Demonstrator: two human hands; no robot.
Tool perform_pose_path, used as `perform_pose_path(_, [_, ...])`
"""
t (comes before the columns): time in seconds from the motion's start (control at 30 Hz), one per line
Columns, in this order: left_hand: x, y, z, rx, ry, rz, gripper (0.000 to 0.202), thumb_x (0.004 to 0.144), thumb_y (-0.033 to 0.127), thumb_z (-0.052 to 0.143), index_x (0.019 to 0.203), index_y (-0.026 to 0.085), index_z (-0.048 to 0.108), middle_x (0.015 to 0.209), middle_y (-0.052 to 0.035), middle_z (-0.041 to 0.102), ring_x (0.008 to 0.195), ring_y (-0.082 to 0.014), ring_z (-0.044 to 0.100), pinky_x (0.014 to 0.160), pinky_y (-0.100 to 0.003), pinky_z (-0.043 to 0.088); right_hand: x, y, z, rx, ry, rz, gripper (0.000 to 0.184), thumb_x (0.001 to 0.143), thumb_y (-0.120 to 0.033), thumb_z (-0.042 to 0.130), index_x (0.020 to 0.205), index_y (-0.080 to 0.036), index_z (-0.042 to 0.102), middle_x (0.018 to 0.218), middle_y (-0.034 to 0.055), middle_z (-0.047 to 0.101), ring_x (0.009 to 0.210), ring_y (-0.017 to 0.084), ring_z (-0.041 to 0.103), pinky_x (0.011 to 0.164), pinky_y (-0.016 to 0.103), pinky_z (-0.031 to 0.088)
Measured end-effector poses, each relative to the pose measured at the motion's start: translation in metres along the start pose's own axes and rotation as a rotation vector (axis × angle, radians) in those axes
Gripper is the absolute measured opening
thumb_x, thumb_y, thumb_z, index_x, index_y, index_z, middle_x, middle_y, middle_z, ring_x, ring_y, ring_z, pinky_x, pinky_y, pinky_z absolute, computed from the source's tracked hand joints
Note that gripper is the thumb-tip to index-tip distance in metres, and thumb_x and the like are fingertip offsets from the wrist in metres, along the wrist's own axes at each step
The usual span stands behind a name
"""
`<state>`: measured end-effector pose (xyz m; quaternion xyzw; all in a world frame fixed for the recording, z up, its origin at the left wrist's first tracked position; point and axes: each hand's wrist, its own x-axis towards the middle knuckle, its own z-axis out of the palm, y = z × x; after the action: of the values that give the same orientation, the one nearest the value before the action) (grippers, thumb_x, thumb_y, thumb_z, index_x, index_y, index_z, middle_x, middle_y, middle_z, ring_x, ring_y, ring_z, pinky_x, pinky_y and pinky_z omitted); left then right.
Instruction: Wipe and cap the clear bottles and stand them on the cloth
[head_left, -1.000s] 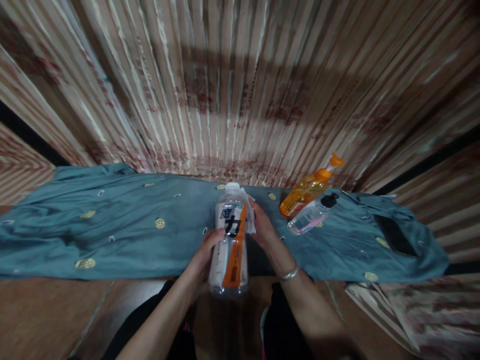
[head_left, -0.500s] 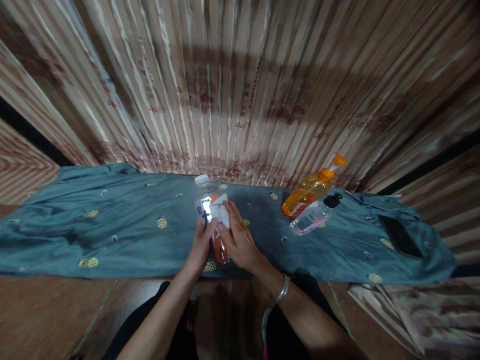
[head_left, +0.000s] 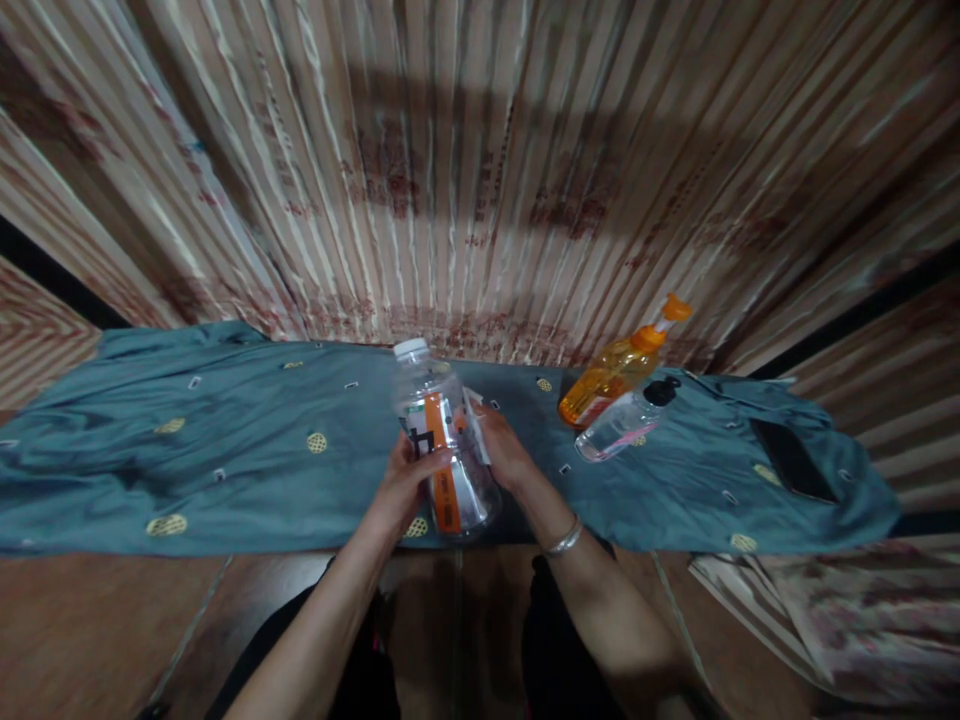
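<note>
My left hand [head_left: 401,485] grips a clear plastic bottle [head_left: 442,440] with a white cap and an orange-and-white label, holding it tilted above the near edge of a teal cloth [head_left: 225,450]. My right hand [head_left: 504,448] is on the bottle's right side, fingers pressing a small white wipe [head_left: 475,428] against it. A silver bangle sits on my right wrist.
An orange pump bottle [head_left: 616,368] and a clear bottle with a black cap [head_left: 624,425] lie on the cloth to the right. A dark phone [head_left: 793,458] rests at the cloth's right end. A striped curtain hangs behind. Wooden floor lies in front.
The bottle was turned and swung leftward, then brought back up toward the middle. My right hand with the wipe moved from over the front of the bottle to its right side.
</note>
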<state>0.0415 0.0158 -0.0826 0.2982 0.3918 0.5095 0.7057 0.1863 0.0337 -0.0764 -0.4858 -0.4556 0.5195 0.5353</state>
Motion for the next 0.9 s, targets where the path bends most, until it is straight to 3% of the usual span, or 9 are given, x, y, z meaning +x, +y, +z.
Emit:
perform_pose_path(0.1, [0.007,0.019,-0.004,-0.003,0.096,0.135,0.059,0.042,0.018,0.09,0.095,0.02,0.063,0.084,0.0013,0.073,0.078,-0.0198,0.069,0.078,-0.032,0.053,-0.003,0.018,0.006,0.028,-0.085,0.079,0.039,0.084,-0.058,0.059,0.09,-0.022,0.072,0.085,-0.0008,0.075,0.085,0.021,0.068,0.09,0.037,0.052])
perform_pose_path(0.2, [0.012,0.031,-0.008,-0.011,0.167,0.259,0.063,0.043,0.016,0.088,0.098,0.023,0.059,0.087,0.0037,0.071,0.078,-0.0175,0.068,0.079,-0.03,0.052,-0.005,0.036,0.014,0.111,-0.092,0.166,0.033,0.083,-0.051,0.063,0.091,-0.021,0.072,0.089,0.0003,0.076,0.089,0.021,0.069,0.095,0.039,0.051])
perform_pose_path(0.4, [0.022,0.027,-0.018,0.072,0.283,0.438,0.065,0.046,0.016,0.089,0.096,0.026,0.049,0.089,0.0052,0.069,0.076,-0.015,0.066,0.073,-0.025,0.052,-0.006,0.057,0.033,0.531,0.022,0.352,0.02,0.09,-0.037,0.052,0.093,-0.025,0.067,0.089,0.0013,0.076,0.094,0.022,0.071,0.096,0.04,0.054])
perform_pose_path(0.5, [0.027,0.025,-0.02,0.14,0.288,0.481,0.069,0.046,0.013,0.089,0.099,0.027,0.047,0.092,0.0048,0.068,0.079,-0.0157,0.067,0.076,-0.027,0.053,-0.007,0.058,0.038,0.592,-0.04,0.391,0.027,0.092,-0.043,0.047,0.091,-0.025,0.066,0.093,0.0042,0.076,0.097,0.024,0.071,0.093,0.044,0.056])
perform_pose_path(0.63, [0.029,0.028,-0.014,-0.035,0.295,0.483,0.062,0.051,0.017,0.089,0.094,0.026,0.046,0.093,0.0061,0.066,0.083,-0.0141,0.065,0.085,-0.028,0.052,-0.004,0.052,0.044,0.595,-0.138,0.36,0.038,0.093,-0.052,0.04,0.093,-0.024,0.066,0.096,0.0077,0.076,0.097,0.026,0.071,0.09,0.048,0.056])
perform_pose_path(0.8, [0.029,0.026,-0.006,-0.098,0.262,0.353,0.057,0.055,0.026,0.089,0.097,0.025,0.05,0.087,0.0055,0.066,0.077,-0.0133,0.064,0.082,-0.029,0.052,-0.003,0.047,0.054,0.81,-0.043,0.551,0.037,0.096,-0.028,0.029,0.093,-0.021,0.066,0.089,0.0062,0.077,0.092,0.023,0.071,0.093,0.045,0.055])
perform_pose_path(0.9, [0.033,0.025,-0.01,-0.103,0.279,0.332,0.056,0.055,0.03,0.089,0.095,0.025,0.05,0.084,0.005,0.066,0.074,-0.0133,0.063,0.077,-0.028,0.053,-0.008,0.051,0.06,0.906,-0.084,0.619,0.035,0.094,-0.027,0.033,0.094,-0.019,0.066,0.089,0.0076,0.076,0.095,0.024,0.07,0.092,0.047,0.056])
